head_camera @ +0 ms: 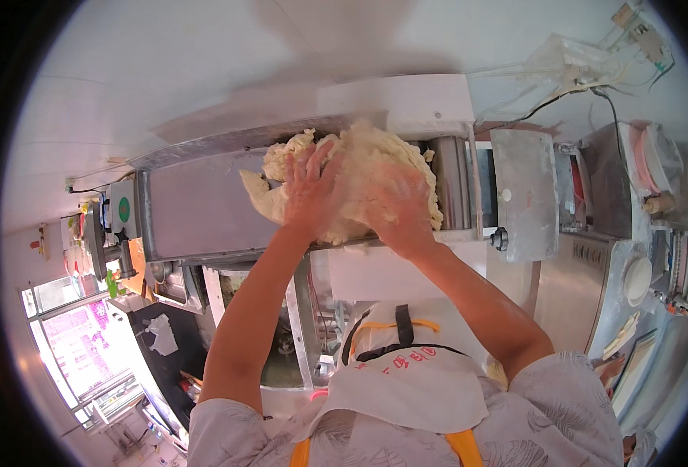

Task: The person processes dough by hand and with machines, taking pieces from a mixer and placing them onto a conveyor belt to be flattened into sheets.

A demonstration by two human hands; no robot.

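Observation:
A large, lumpy mass of pale dough lies across the right part of a long metal trough, beside the steel rollers of a dough-rolling machine. My left hand presses on the dough's left side with its fingers spread and holds nothing. Further right, my right hand rests on the dough too; it is blurred, so its finger pose is unclear. A floury haze partly veils the dough between both hands. At the far left, a thick tongue of dough bends over the trough's smooth bed.
A wall rises behind the trough. To the right are a metal plate with a black knob, and a steel cabinet. A mixer-like metal bowl frame stands below the trough. At lower left is a dark-topped counter by a window.

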